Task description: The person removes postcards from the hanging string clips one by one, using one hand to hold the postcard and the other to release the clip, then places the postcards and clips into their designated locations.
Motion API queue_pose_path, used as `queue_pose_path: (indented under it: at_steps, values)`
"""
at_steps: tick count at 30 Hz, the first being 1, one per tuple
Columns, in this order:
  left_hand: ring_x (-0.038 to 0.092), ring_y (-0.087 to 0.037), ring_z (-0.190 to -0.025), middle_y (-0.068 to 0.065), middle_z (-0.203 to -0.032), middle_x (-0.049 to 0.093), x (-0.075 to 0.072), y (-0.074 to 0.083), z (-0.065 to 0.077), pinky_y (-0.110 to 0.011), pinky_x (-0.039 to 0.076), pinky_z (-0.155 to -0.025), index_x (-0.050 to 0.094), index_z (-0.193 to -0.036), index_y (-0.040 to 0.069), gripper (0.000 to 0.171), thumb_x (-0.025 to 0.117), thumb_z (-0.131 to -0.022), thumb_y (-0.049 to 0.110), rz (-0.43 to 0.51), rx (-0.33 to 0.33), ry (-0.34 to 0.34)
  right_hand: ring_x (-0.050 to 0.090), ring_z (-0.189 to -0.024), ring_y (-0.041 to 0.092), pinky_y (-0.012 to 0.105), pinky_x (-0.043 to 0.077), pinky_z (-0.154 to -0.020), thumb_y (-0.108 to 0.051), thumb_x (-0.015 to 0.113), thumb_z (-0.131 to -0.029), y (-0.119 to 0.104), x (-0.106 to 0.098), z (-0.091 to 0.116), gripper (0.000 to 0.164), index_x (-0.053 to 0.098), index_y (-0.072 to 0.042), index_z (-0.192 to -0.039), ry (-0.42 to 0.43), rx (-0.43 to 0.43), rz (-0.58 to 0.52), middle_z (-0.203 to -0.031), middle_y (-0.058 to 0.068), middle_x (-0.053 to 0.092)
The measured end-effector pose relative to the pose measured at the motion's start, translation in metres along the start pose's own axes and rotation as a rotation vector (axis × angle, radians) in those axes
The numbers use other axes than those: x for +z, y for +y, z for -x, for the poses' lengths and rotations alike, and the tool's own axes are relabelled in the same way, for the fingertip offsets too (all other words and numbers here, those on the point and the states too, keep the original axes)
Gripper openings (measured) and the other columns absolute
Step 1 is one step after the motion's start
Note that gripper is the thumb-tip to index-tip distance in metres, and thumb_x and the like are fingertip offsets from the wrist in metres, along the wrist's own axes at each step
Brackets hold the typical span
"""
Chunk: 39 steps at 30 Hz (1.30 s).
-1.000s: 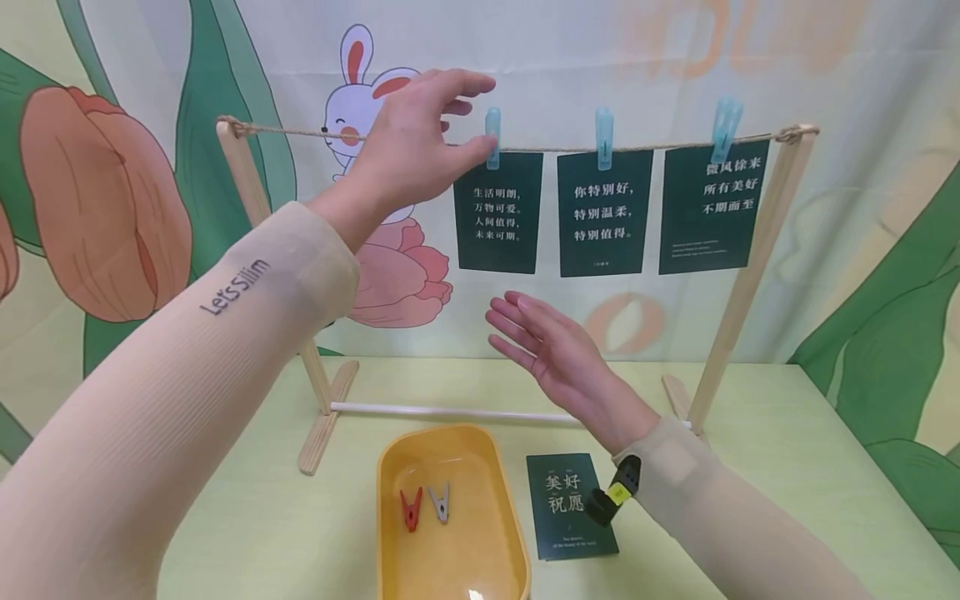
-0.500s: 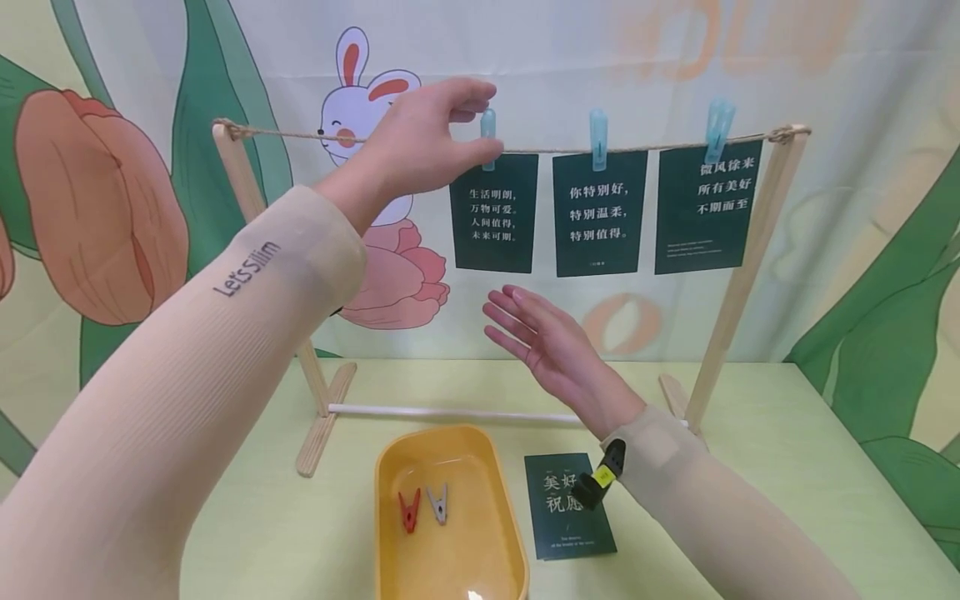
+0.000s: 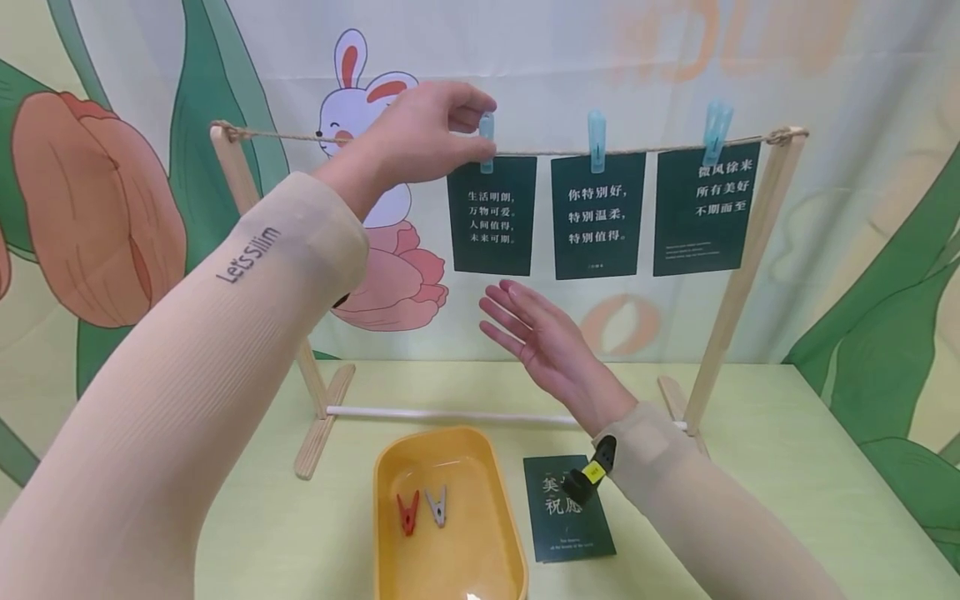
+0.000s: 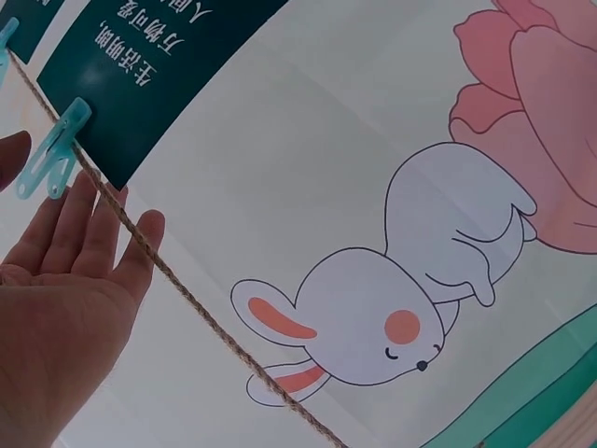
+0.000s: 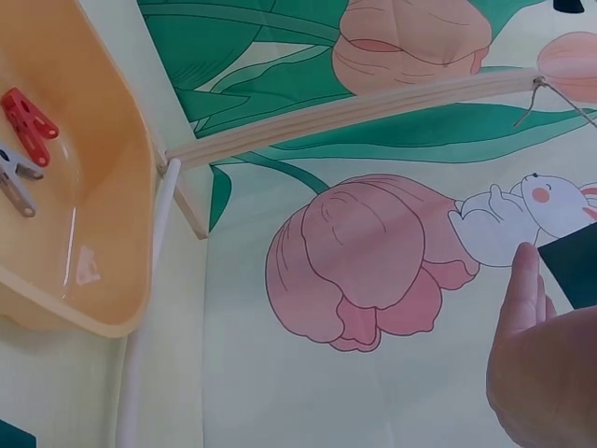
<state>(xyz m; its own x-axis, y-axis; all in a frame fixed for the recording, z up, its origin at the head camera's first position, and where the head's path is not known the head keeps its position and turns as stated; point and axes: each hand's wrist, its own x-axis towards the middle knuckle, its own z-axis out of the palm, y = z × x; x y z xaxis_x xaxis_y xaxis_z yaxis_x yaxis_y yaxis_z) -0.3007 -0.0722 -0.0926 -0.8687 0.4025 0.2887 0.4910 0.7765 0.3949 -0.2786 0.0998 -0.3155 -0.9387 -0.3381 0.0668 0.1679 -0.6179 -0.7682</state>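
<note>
On a twine line hang three dark green cards with white writing, each under a light blue clothespin. My left hand is at the leftmost clothespin, which holds the left card. In the left wrist view, the thumb and the spread fingers lie either side of that clothespin, with a gap showing at the thumb. My right hand is raised below the middle card, fingers straight and holding nothing. The right clothespin grips the right card.
A wooden frame carries the line, with a white rod low across it. In front stands a yellow tray holding a red clothespin and a grey clothespin. Green cards lie stacked beside it.
My left hand has lowered slightly, its fingers coming down nearer the top of the leftmost clothespin. The right hand has shifted a little up and left, still straight-fingered.
</note>
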Motion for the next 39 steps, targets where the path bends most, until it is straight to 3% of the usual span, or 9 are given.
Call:
queue_pose_path:
  at_steps: [8,26,31,39]
  values:
    - [0.049,-0.004,-0.106,0.007,-0.12,0.053,-0.002,-0.001,0.001,-0.02,0.037,-0.089,0.046,-0.134,0.022,0.046,0.059,-0.092,0.034,0.07,-0.014,-0.005,0.047,-0.119,0.025,0.04,0.041,-0.092,-0.018,0.057,-0.095,-0.001,0.004,-0.003,0.043,0.042,-0.008,-0.134,-0.024,-0.027,-0.005,-0.133,0.011,0.046]
    - [0.052,-0.008,-0.1,0.007,-0.112,0.056,-0.009,-0.002,0.005,-0.025,0.038,-0.09,0.053,-0.126,0.024,0.037,0.062,-0.091,0.033,0.23,-0.027,-0.025,0.047,-0.119,0.025,0.04,0.042,-0.092,-0.019,0.061,-0.093,-0.002,0.008,-0.02,0.051,0.036,-0.012,-0.137,0.032,-0.058,-0.039,-0.131,0.009,0.048]
    - [0.053,-0.01,-0.099,0.006,-0.111,0.058,-0.011,-0.002,0.006,-0.026,0.037,-0.091,0.054,-0.124,0.024,0.037,0.063,-0.09,0.035,0.282,-0.028,-0.04,0.047,-0.12,0.025,0.04,0.041,-0.092,-0.018,0.061,-0.093,-0.003,0.01,-0.025,0.048,0.039,-0.011,-0.134,0.034,-0.076,-0.061,-0.133,0.01,0.046]
    - [0.052,-0.01,-0.102,0.006,-0.108,0.059,-0.012,-0.003,0.007,-0.028,0.035,-0.092,0.055,-0.122,0.024,0.036,0.064,-0.09,0.037,0.28,-0.042,-0.056,0.047,-0.119,0.027,0.042,0.04,-0.094,-0.017,0.064,-0.091,-0.001,0.011,-0.027,0.041,0.042,-0.009,-0.124,0.047,-0.088,-0.132,-0.127,0.012,0.051]
